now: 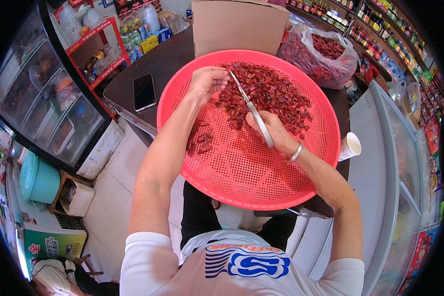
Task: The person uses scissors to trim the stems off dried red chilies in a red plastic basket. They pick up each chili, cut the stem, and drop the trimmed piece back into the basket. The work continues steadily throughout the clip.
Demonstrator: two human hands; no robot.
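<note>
My right hand (276,130) is wrapped round the handles of metal scissors (245,96), whose blades point up and to the left. The scissors' tips reach my left hand (209,84), closed in a pinch on a dried red chili, mostly hidden by the fingers. Both hands are over a wide pink perforated basket (241,167). A heap of cut dried chili pieces (274,93) fills its far part, and a smaller group of dark red chilies (201,140) lies at its left.
Behind the basket stands a cardboard box (239,27), with a plastic bag of dried chilies (320,54) to its right. A phone (144,92) lies on the dark table (121,81). At the right are a paper cup (350,146) and a chest freezer (372,163).
</note>
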